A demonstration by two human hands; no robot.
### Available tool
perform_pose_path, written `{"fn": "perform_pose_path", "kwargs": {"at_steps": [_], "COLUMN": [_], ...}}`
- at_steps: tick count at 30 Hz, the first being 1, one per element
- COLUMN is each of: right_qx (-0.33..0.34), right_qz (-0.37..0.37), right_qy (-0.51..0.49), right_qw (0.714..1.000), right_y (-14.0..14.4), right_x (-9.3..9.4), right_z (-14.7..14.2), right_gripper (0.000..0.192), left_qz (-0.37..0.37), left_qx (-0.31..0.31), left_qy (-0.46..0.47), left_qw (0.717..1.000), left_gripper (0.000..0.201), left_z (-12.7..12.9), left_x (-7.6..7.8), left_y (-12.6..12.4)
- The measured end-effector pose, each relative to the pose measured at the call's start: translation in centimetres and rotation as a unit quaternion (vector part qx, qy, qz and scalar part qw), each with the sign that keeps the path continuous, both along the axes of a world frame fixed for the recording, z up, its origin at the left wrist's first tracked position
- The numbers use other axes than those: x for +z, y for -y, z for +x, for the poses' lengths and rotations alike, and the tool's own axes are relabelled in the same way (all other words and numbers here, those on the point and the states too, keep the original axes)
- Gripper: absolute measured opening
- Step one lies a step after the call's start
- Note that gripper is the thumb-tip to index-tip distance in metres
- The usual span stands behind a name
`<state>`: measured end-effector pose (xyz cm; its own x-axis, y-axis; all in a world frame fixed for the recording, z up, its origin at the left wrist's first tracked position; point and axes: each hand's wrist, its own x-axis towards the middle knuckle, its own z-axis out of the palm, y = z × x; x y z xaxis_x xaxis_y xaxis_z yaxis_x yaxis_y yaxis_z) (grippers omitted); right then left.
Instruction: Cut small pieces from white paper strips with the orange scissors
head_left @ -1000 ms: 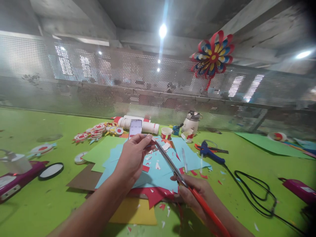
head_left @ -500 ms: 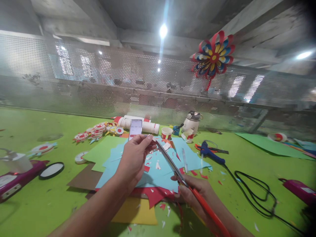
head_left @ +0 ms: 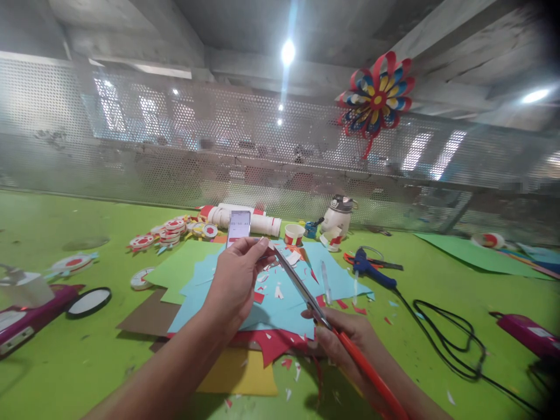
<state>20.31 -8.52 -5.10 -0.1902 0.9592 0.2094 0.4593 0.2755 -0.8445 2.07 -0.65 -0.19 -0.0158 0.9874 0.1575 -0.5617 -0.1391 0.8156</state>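
Note:
Between the thumb and fingers of my left hand (head_left: 238, 277) is a small pale scrap, perhaps paper, mostly hidden by the fingertips. My right hand (head_left: 345, 335) is closed around a pair of scissors (head_left: 301, 286) with red-orange handles. Their blades point up and left, and the tips are right beside my left fingertips. Both hands are above light blue paper sheets (head_left: 280, 318) strewn with small red and white paper snippets. Red, yellow, brown and green sheets stick out from under the blue ones.
A phone (head_left: 238, 227) leans against white paper cups (head_left: 265, 226) lying in a stack. Round paper pieces (head_left: 172, 233) sit at left. At right lie a blue glue gun (head_left: 371, 273) with its black cord and a purple power strip (head_left: 527, 333). A white bottle (head_left: 338, 217) stands behind.
Both hands and the scissors keep nearly the same pose. The whole view has shifted very slightly.

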Motion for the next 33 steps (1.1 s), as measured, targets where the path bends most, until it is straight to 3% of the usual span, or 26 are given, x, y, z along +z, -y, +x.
{"fn": "perform_pose_path", "kwargs": {"at_steps": [20,25,33], "right_qx": [0.008,0.029,0.045], "right_qz": [0.015,0.016,0.02], "right_qy": [0.011,-0.006,0.029], "right_qw": [1.0,0.999,0.998], "right_y": [-0.1,-0.1,0.5], "right_x": [0.2,-0.1,1.1], "right_z": [0.0,0.2,0.3], "right_gripper": [0.054,0.058,0.056], "left_qz": [-0.002,-0.004,0.005], "left_qx": [0.002,-0.024,-0.038], "left_qy": [0.005,-0.014,-0.068], "left_qw": [1.0,1.0,0.997], "left_gripper": [0.012,0.011,0.013], "left_z": [-0.2,-0.7,-1.4], "left_x": [0.0,0.4,1.0], "left_y": [-0.1,-0.4,-0.3]}}
